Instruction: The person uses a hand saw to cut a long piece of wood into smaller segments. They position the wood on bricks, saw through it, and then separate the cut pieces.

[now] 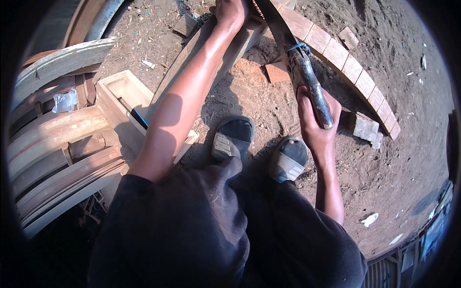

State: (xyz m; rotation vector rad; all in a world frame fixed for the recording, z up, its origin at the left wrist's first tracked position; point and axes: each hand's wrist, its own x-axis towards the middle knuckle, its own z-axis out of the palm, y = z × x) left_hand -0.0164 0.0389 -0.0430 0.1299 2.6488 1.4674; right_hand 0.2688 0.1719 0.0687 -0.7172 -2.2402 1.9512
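Note:
My right hand (321, 113) is wrapped round the worn, dark handle of a handsaw (276, 21), with blue cord tied near where the blade meets the handle. The toothed blade points up and away, past the top edge of the view. Beside it runs a curved wooden piece (353, 69), crossed by several lines along its length. My left hand (230, 13) is at the top edge, over the far end of a wooden beam (192, 50). Its fingers are cut off by the edge and the shade there, so their grip is hidden.
A square wood offcut (277, 72) lies between the beam and the saw. Near the curved piece's close end sits a pale block (366, 128). An open wooden box (126, 89) and stacked timber (62, 129) fill the left. My sandalled feet (235, 137) stand on dirt ground.

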